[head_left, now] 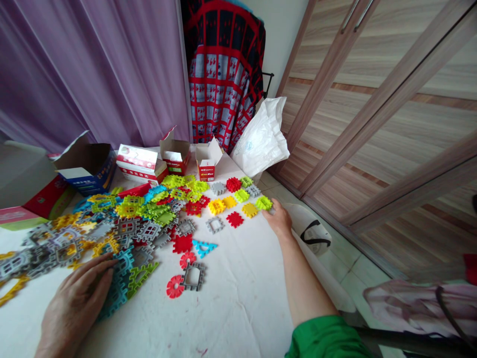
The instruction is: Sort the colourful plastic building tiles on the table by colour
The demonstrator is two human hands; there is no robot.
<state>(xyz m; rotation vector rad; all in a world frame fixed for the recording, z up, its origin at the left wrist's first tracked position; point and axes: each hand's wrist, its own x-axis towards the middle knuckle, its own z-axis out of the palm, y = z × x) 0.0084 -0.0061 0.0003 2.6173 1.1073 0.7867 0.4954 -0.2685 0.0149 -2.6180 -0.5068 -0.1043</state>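
White cloth (238, 308) forms the work surface and shows shallow creases on its near part; a tile slid across one may catch. Closest to me is the left hand (80, 293), its fingers bent and close together over the blue tiles (117, 288). Their undersides are hidden, so I cannot tell whether they grip a tile or only rest there. Caution: these tiles overlap and have toothed edges; lifting one may drag others along, the green triangle (140, 282) just beside them included.

Further out, a grey frame (201, 277) touches a red disc (170, 289); a sweep of the left hand may scatter the pair.

Next comes the right hand (279, 221), fingers slightly parted, tips at the lime tile (264, 203). I cannot tell whether they pinch it or merely touch it. The tile lies near the cloth's right edge, with the floor (341, 258) beyond. Caution: an outward push may send it over. An inward push may shift the yellow tile (250, 210).

At left, the pile (130, 226) is uneven; pulling a low piece may start a slide. Behind, the white bag (261, 139) looks limp and may sag onto the tiles.
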